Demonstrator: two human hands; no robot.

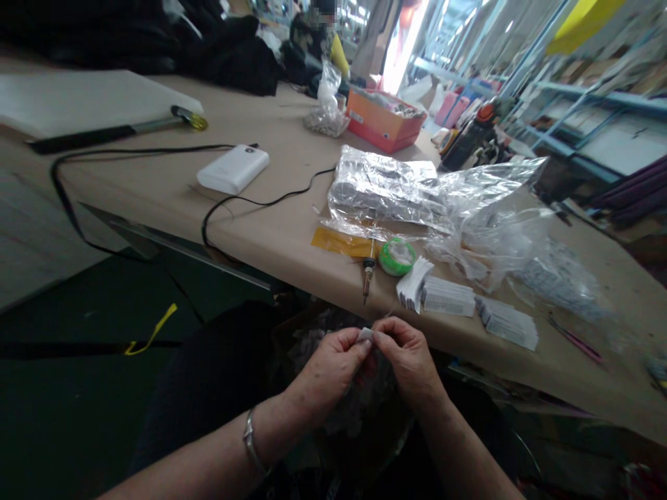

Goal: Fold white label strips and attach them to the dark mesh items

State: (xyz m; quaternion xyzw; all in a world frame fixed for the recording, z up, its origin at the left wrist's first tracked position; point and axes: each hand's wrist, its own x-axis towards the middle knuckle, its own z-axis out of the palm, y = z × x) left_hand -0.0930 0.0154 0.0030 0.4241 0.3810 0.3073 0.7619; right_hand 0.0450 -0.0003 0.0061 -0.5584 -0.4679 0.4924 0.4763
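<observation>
Pinching a small white piece [366, 335] with fingertips of left hand [327, 367] and right hand [411, 355], at six o'clock by the table [286, 226] edge. Apparently midway, rectangular paper stacks [448, 296] perhaps remaining at two from there; cannot tell the finished count. Beyond: round green roll [397, 265] at one, crinkled clear plastic [396, 201] at twelve.
</observation>
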